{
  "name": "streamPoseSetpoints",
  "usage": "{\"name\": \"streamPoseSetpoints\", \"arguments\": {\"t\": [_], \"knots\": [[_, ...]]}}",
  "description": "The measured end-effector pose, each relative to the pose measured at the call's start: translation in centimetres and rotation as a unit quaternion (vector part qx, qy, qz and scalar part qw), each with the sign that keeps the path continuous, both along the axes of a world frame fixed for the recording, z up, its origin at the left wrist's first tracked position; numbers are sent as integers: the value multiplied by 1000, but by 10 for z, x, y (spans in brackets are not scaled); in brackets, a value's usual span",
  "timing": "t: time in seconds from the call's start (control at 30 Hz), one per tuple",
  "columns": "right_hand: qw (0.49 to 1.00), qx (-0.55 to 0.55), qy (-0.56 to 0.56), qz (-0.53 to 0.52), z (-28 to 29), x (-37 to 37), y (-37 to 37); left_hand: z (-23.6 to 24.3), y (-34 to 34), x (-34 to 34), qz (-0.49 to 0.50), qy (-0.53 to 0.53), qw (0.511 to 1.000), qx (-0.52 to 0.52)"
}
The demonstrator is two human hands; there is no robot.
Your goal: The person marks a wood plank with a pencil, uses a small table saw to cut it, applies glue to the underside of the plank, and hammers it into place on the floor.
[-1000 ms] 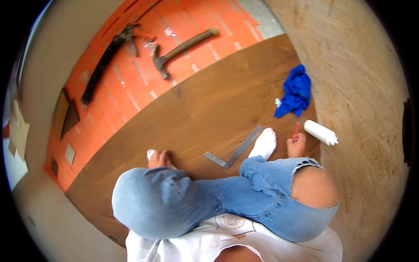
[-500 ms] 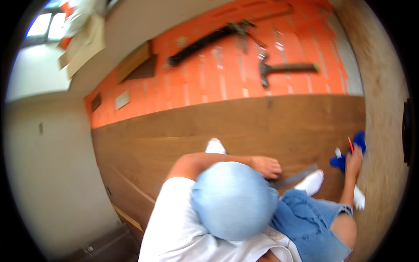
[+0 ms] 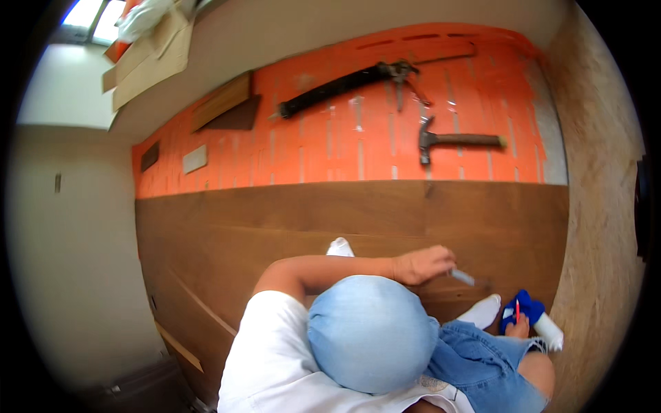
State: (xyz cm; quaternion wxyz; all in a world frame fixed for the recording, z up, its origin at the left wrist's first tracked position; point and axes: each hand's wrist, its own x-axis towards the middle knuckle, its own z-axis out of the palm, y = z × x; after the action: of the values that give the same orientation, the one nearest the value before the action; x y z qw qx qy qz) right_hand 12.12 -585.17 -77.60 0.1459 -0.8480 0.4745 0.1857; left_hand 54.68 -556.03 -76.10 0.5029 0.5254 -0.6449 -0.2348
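My left hand [image 3: 421, 265] reaches across from the left, above the brown wood planks [image 3: 330, 210]. Its fingers are closed on one end of a narrow grey metal strip [image 3: 462, 277], smeared by motion. At the lower right, my right hand [image 3: 518, 327] is partly hidden beside my denim shorts. A slim red pencil-like stick [image 3: 518, 310] rises from its fingers, against a crumpled blue cloth-like bundle [image 3: 527, 303]. Next to the bundle lies a white object [image 3: 549, 332] of unclear kind. My white-socked foot [image 3: 480, 313] is between the hands; a rounded light blue cloth shape [image 3: 372, 330] fills the lower middle.
Beyond the planks, orange underlay [image 3: 255, 162] bears a hammer [image 3: 461, 140], a long black caulking gun [image 3: 337, 89], wood offcuts [image 3: 231, 107] and a small pale block [image 3: 195, 159]. Cardboard [image 3: 155, 62] is at the upper left. Walls stand left and behind; a mottled tan strip [image 3: 599, 172] runs along the right.
My left hand has moved slightly up and right and now holds the grey strip, which lay beside it before. My right hand, red stick and blue bundle have come lower and closer. The view has shifted.
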Motion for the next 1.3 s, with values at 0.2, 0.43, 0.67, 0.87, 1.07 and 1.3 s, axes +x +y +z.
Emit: {"name": "streamPoseSetpoints", "arguments": {"t": [0.2,0.43,0.67,0.87,1.07,1.3], "knots": [[996,31,86,-8,24,60,37,42,-10,70,385,166,890,182],[994,16,-61,-86,56,68,35,69,-138,138,286,23,919,271],[970,20,-221,-100,36,137,12,45,-292,140,171,-77,918,350],[951,106,-261,-127,34,140,14,-50,-353,112,201,-132,902,358],[937,155,-272,-157,21,123,11,-84,-347,78,333,-247,882,225],[922,164,-311,-162,18,131,-7,-98,-351,23,440,-294,825,199]]}}
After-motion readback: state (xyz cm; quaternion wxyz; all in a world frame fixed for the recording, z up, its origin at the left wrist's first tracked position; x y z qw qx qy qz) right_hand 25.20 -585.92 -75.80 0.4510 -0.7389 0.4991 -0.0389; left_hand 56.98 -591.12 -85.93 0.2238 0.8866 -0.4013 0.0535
